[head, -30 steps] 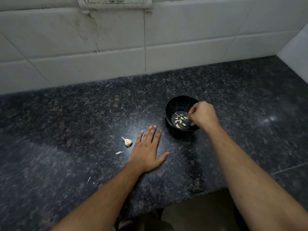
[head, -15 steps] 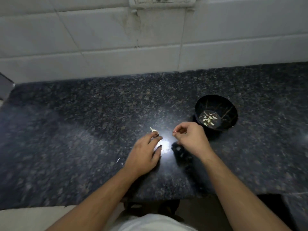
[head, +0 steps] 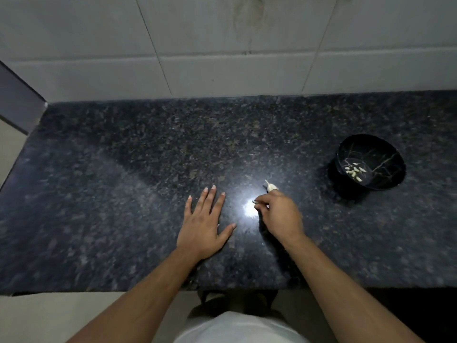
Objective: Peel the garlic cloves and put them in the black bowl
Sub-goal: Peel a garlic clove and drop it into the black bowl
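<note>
A small piece of garlic bulb (head: pixel 270 186) lies on the dark granite counter, just beyond my right hand (head: pixel 279 214). That hand hovers low with its fingers curled toward the left, and its far edge is at the garlic. I see nothing held in the fingers. My left hand (head: pixel 204 224) lies flat on the counter with its fingers spread, left of a bright glare spot. The black bowl (head: pixel 385 154) stands to the right, apart from both hands. Several peeled cloves (head: pixel 354 170) lie in its bottom.
A white tiled wall (head: pixel 222 58) runs along the back of the counter. The counter's front edge (head: pixel 99 289) is close to my body, and its left end (head: pixel 14 169) drops to a pale surface.
My left hand has let go of the garlic and now lies flat further left. My right hand came from the bowl to the garlic. The view has swung left.
</note>
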